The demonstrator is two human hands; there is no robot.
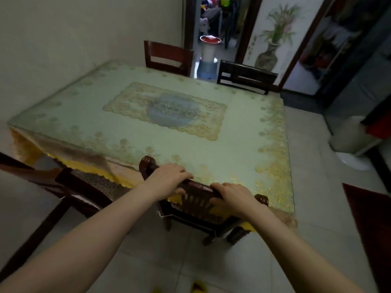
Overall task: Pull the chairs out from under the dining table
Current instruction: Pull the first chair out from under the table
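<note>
A dining table (127, 115) with a pale green lace-patterned cover fills the middle of the view. A dark wooden chair (198, 206) stands at its near edge, with the seat tucked under the tabletop. My left hand (169, 178) and my right hand (232, 197) both grip the chair's top rail, side by side. Another dark chair (69, 189) stands at the near left, away from the table edge. Two more chairs are pushed in at the far side, one reddish (167, 57) and one darker (245, 78).
A water dispenser (208, 58) stands behind the far chairs in a doorway. A white fan base (355, 159) sits on the tiled floor at the right, near a dark red mat (370, 218). The wall runs along the table's left side.
</note>
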